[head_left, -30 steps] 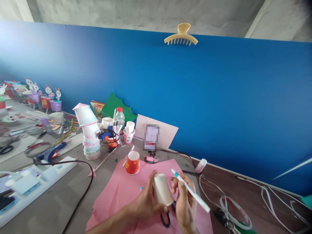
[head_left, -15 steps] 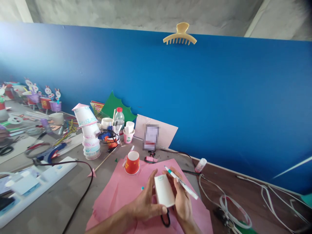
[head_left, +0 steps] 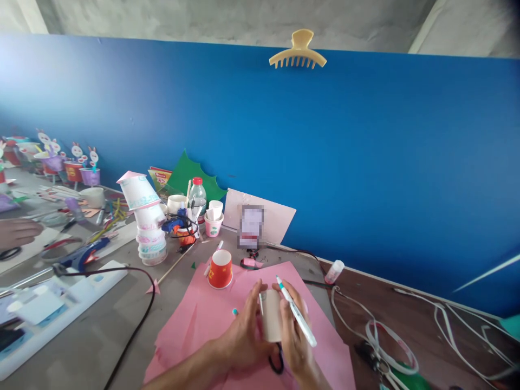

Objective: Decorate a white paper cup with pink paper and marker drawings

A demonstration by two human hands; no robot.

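Observation:
Between my two hands is a white paper cup with a small teal drawing near its upper end. My left hand wraps around the cup's left side. On the other side, my right hand grips a white marker with a teal tip, its fingers also against the cup. The marker slants across the fingers, its tip pointing up and away from the cup. Pink paper lies beneath, with a small teal cap on it. Black scissors handles show partly below the cup.
A red paper cup stands on the pink paper's far edge. Further left are a leaning cup stack, a wooden stick and a power strip with a black cord. A co-worker's hand rests at far left. Cables lie right.
The cup has turned slightly in my hands and its visible side looks darker. The marker has tilted steeper and moved a little left. A co-worker's hand has come further into view at left.

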